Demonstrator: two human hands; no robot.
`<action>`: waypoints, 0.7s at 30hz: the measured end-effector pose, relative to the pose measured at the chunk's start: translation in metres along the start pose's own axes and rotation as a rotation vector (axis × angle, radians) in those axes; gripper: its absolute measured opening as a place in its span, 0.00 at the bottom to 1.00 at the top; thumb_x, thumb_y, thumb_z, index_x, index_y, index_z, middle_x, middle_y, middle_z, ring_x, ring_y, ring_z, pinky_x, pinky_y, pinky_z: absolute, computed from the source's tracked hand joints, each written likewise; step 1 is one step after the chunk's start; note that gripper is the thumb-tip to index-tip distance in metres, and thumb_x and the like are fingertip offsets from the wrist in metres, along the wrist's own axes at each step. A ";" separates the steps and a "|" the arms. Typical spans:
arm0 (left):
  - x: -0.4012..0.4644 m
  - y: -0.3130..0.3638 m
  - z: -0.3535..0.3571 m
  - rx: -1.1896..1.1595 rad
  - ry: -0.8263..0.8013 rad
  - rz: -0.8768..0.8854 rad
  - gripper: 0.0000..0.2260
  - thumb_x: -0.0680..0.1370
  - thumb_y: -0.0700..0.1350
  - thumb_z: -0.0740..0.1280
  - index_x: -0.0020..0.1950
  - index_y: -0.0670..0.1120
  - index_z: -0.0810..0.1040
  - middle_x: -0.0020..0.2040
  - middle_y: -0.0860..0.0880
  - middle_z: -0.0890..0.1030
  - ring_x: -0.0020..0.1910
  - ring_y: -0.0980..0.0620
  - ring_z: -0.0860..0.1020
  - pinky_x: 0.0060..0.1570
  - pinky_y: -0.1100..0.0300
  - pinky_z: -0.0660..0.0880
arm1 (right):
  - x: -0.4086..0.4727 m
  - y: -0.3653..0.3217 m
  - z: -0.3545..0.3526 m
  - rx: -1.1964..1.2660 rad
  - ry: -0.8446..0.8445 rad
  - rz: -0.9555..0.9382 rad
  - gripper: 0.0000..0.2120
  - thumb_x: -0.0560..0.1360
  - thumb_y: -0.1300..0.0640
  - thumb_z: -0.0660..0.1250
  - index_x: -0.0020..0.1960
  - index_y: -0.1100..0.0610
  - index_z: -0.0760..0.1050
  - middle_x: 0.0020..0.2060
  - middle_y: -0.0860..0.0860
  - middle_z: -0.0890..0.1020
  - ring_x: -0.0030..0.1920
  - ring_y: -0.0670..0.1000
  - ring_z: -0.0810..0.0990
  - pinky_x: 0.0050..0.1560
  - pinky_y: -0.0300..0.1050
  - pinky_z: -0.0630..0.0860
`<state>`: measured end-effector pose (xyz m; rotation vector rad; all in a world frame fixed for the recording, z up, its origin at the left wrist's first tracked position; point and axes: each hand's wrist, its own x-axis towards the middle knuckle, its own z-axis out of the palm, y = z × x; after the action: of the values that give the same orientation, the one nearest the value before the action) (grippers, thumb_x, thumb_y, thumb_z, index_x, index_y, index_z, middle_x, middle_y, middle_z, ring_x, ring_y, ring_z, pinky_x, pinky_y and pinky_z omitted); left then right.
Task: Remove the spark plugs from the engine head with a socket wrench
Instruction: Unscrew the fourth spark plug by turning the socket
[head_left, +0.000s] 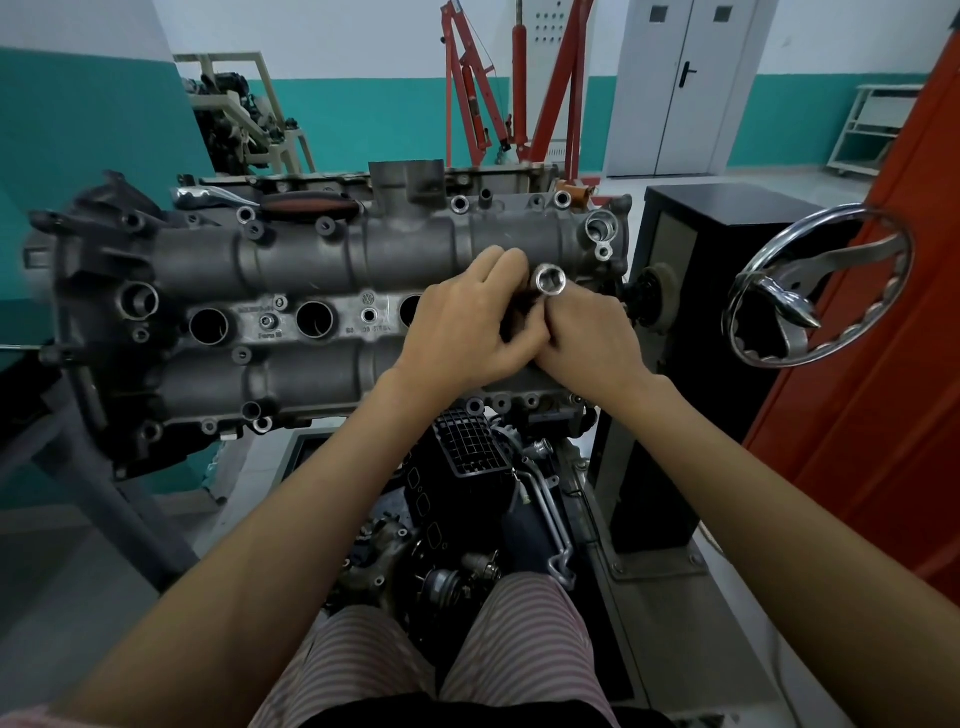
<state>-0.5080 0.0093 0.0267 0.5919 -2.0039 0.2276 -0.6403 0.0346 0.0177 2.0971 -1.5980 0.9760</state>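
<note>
The grey engine head (322, 260) lies across the stand in front of me, with a row of round spark plug wells (314, 318) along its middle. Both my hands meet over the right end of that row. My left hand (465, 325) curls its fingers around a chrome socket (550, 280), whose open end points up. My right hand (587, 332) grips the same tool from the right, lower down. The part of the tool below the socket is hidden by my fingers. A wrench with a dark red-and-black handle (306, 202) lies on the far edge of the head.
A chrome handwheel (821, 283) on the stand's black column (675, 312) sits to the right. An orange panel (883, 338) rises at far right. A red engine hoist (514, 88) stands behind. Engine parts (467, 519) lie below, near my knees.
</note>
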 end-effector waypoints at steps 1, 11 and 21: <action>0.000 0.000 0.000 0.003 -0.002 -0.007 0.13 0.73 0.48 0.60 0.40 0.38 0.72 0.34 0.46 0.71 0.28 0.47 0.69 0.23 0.55 0.69 | 0.001 0.000 0.000 0.019 0.004 0.014 0.13 0.71 0.51 0.55 0.45 0.60 0.70 0.32 0.48 0.72 0.28 0.49 0.68 0.25 0.39 0.59; -0.001 -0.001 0.000 0.014 0.007 -0.006 0.14 0.73 0.50 0.60 0.39 0.38 0.72 0.33 0.45 0.73 0.27 0.47 0.69 0.24 0.56 0.69 | -0.001 0.001 0.003 -0.011 0.054 -0.018 0.07 0.71 0.54 0.60 0.36 0.56 0.67 0.26 0.50 0.71 0.26 0.54 0.72 0.25 0.38 0.55; -0.001 -0.004 0.000 0.041 -0.001 -0.031 0.18 0.76 0.53 0.60 0.35 0.39 0.73 0.30 0.45 0.75 0.27 0.45 0.73 0.25 0.53 0.69 | -0.001 0.001 0.003 0.022 0.113 -0.017 0.10 0.69 0.54 0.63 0.36 0.60 0.76 0.27 0.54 0.77 0.27 0.55 0.75 0.29 0.38 0.60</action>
<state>-0.5055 0.0057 0.0252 0.6481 -1.9934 0.2505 -0.6400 0.0328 0.0146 2.0274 -1.5190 1.0905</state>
